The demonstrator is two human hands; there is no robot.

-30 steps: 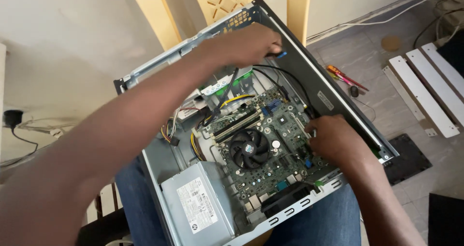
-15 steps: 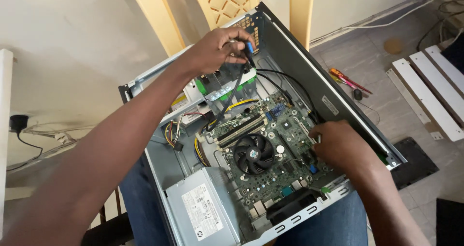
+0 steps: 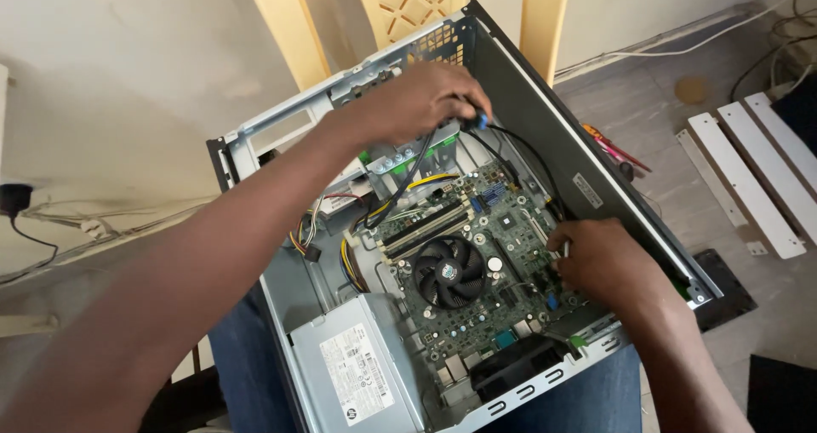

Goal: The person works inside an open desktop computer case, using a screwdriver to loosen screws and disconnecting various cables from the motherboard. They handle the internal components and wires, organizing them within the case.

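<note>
Open desktop computer case [image 3: 596, 186] resting on the person's lap, its long axis running from near-left to far-right. Near corner: grey power supply [image 3: 357, 378], beside the round cooler fan [image 3: 449, 271] on the green motherboard [image 3: 502, 229]. Right hand [image 3: 608, 267] rests on the motherboard's right edge, fingers curled; its grip cannot be told. Left hand [image 3: 417, 101], at the far wall, pinches a blue-tipped black cable [image 3: 479, 122]. Beyond: yellow chair [image 3: 408, 7], grey floor [image 3: 664, 101].

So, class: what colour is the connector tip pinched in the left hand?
Blue connector tip, on a black cable, seen in the head view.
</note>
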